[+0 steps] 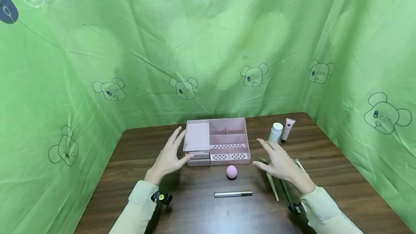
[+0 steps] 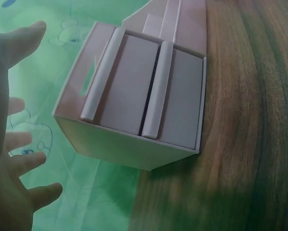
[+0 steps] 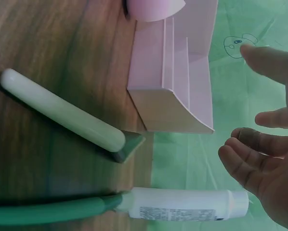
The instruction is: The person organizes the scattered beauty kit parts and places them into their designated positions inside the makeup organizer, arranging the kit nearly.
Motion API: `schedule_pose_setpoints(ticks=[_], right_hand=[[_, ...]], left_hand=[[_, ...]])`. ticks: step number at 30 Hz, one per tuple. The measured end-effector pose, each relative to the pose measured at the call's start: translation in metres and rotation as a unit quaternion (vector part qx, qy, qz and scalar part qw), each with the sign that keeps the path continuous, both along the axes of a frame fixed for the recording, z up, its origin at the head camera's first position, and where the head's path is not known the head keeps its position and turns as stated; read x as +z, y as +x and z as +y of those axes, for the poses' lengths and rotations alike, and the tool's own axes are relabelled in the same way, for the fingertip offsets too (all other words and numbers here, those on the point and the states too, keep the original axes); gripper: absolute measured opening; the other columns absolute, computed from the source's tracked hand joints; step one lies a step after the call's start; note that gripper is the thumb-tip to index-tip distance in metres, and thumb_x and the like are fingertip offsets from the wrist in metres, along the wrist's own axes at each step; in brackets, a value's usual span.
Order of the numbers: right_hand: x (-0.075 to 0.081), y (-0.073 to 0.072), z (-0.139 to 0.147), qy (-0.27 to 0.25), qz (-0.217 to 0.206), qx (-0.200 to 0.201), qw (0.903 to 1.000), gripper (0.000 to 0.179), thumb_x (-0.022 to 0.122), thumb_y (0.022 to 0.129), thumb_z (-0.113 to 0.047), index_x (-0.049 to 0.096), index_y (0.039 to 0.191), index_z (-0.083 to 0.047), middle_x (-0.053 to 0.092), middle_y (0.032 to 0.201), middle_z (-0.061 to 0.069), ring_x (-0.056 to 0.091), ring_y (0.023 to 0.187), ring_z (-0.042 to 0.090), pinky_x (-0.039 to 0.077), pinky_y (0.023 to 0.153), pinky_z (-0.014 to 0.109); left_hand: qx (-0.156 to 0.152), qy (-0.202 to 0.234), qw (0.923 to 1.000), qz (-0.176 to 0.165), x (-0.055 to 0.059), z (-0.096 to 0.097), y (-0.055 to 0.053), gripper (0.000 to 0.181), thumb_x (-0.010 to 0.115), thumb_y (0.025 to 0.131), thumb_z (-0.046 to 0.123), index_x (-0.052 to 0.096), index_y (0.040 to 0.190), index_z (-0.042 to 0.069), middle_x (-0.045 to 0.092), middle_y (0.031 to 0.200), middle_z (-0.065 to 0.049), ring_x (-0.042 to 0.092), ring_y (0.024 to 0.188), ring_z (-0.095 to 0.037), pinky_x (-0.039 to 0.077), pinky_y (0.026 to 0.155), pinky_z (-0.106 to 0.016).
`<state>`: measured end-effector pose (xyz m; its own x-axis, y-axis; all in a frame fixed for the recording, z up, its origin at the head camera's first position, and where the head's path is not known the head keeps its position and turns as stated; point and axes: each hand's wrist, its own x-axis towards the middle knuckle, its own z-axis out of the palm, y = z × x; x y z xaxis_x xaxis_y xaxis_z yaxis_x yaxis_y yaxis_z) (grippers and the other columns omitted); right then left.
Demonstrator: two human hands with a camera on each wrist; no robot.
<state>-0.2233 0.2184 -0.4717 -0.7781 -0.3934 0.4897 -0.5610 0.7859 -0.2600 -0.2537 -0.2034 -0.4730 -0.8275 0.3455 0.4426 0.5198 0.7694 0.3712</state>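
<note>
A pale pink desktop organizer [image 1: 196, 136] stands at the back of the table, with open compartments on its right half and two drawers [image 2: 149, 86] stacked at its left front. My left hand [image 1: 169, 156] is spread beside its left side, thumb near the drawer fronts and holding nothing. Off its right side, my right hand [image 1: 279, 163] hovers with relaxed fingers, also holding nothing. Under and beside that hand lie a pale-handled brush [image 1: 272, 187] and a green-handled brush [image 3: 52, 211]. In front of the organizer sits a pink makeup sponge [image 1: 232, 172].
A silver and black pen-like tube [image 1: 233, 194] lies across the front middle. Beyond the right hand stand a white bottle [image 1: 276, 131] and a pink tube with a dark cap [image 1: 287, 130]. Green printed cloth [image 1: 208, 46] hangs behind and around the wooden table [image 1: 136, 147].
</note>
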Motion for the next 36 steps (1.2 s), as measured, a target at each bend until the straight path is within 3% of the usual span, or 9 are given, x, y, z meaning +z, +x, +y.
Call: schedule_pose_setpoints(ticks=[11,19,36], right_hand=[[-0.014,-0.003,-0.001,0.0,-0.022,-0.031,0.9993,0.077,0.08,0.077,-0.039,0.05,0.136,0.0,0.064,0.117,0.023,0.061,0.106,0.04,0.055,0.089,0.056],[-0.021,-0.004,-0.003,0.005,-0.029,-0.036,0.9989,0.075,0.082,0.075,-0.037,0.054,0.132,0.001,0.065,0.111,0.021,0.065,0.097,0.038,0.059,0.082,0.053],[-0.032,-0.004,-0.003,0.009,-0.032,-0.043,0.9985,0.065,0.083,0.074,-0.029,0.058,0.125,0.003,0.067,0.107,0.02,0.067,0.089,0.037,0.059,0.074,0.052]], left_hand=[[0.005,0.088,0.9954,-0.037,-0.011,0.005,-0.016,0.089,0.07,0.084,0.05,0.023,0.156,0.024,0.023,0.161,-0.007,0.028,0.144,-0.032,0.033,0.115,-0.059],[-0.016,0.17,0.9832,-0.066,-0.017,0.006,-0.025,0.081,0.073,0.086,0.038,0.031,0.152,0.016,0.034,0.155,-0.011,0.042,0.136,-0.033,0.047,0.107,-0.052],[0.007,0.207,0.9762,-0.064,-0.03,0.012,-0.032,0.075,0.075,0.084,0.035,0.042,0.146,0.008,0.046,0.147,-0.012,0.05,0.129,-0.034,0.045,0.107,-0.055]])
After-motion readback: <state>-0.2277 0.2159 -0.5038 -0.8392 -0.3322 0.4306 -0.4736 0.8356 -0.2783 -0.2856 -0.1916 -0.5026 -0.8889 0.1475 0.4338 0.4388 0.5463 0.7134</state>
